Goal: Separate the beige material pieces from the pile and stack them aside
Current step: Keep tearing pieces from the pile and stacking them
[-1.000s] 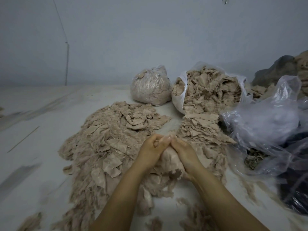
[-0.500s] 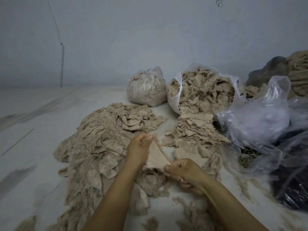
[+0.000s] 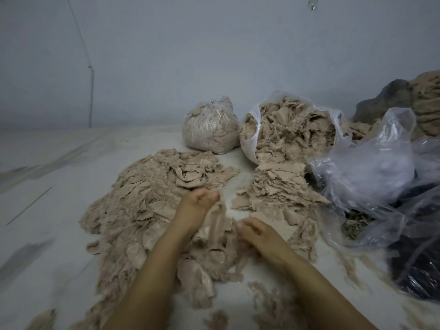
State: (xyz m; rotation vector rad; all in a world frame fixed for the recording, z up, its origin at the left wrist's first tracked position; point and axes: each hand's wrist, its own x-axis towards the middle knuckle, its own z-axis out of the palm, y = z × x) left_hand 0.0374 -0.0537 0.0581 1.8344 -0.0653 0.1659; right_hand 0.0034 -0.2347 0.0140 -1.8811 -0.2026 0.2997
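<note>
The hands have pulled apart: the left hand (image 3: 195,206) now pinches one separated piece (image 3: 215,225) above the pile (image 3: 142,206), the right hand (image 3: 256,234) curls on scraps, ready for stacking.

beige pile (image 3: 142,206), white bag (image 3: 248,144), clear plastic (image 3: 371,177), pale grey wall (image 3: 214,55).

Both forearms run off the bottom edge. The left hand (image 3: 196,206) is motion-blurred, so its fingers cannot be told apart where they meet the beige piece (image 3: 215,225). The right hand (image 3: 258,236) is blurred too, its fingertips buried in scraps, and its grip cannot be judged. Right of that hand, a clear bag (image 3: 371,184) and a dark bag (image 3: 419,265) are cut by the right edge. Beyond them, a grey-brown heap (image 3: 404,96) is cut off as well, its make-up unclear.
</note>
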